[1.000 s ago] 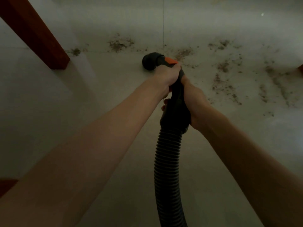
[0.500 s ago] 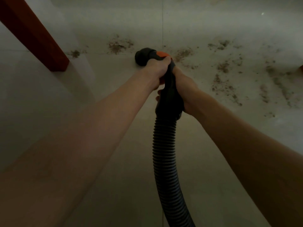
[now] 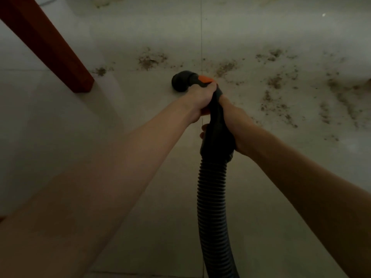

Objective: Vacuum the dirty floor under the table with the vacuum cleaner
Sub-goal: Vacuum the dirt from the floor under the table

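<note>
I hold a black vacuum hose with both hands. My left hand grips the front of the handle, just behind an orange button. My right hand is wrapped around the handle lower down, where the ribbed hose begins. The round black nozzle end points down at the pale tiled floor. Brown dirt lies in patches: one clump beyond the nozzle, another to its right, and scattered crumbs further right.
A red-brown wooden table leg slants down to the floor at the left, with a small dirt patch beside its foot. Another reddish piece shows at the left edge. The ribbed hose runs off the bottom of the view.
The nozzle swung left toward the table leg half a second ago and has drawn back toward me and slightly right. Both hands kept their grip.
</note>
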Demonstrator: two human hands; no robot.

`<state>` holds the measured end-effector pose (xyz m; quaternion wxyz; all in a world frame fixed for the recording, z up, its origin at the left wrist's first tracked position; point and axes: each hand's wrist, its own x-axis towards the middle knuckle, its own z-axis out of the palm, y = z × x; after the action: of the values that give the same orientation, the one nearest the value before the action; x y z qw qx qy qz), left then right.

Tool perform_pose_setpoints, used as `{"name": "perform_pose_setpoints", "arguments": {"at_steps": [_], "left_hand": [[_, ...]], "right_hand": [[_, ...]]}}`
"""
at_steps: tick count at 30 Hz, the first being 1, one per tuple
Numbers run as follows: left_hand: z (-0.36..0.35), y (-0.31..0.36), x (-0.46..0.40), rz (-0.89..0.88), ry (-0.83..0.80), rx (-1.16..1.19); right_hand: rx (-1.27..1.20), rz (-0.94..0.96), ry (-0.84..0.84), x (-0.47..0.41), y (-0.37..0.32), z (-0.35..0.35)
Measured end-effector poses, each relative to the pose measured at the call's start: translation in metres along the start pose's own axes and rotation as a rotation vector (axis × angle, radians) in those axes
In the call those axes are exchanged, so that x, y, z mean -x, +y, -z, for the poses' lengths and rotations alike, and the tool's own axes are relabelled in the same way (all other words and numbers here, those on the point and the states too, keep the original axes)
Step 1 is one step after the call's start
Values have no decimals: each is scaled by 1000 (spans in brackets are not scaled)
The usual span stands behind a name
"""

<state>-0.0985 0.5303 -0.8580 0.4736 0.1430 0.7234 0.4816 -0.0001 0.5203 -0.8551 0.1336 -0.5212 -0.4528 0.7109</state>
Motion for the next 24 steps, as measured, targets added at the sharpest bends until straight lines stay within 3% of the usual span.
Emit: {"name": "perform_pose_setpoints", "arguments": {"at_steps": [4, 9, 14, 24], "left_hand": [[0, -7, 20, 37, 35, -24], [-11, -15, 42, 54, 48, 25], [-22, -25, 65, 78, -3, -70], [-43, -19, 88, 88, 24, -189]], "right_hand": [[41, -32, -39, 22, 5, 3], [107, 22, 28, 35, 16, 8], [111, 51, 109, 51, 32, 20], [-370, -46, -157, 84, 69, 46]]}}
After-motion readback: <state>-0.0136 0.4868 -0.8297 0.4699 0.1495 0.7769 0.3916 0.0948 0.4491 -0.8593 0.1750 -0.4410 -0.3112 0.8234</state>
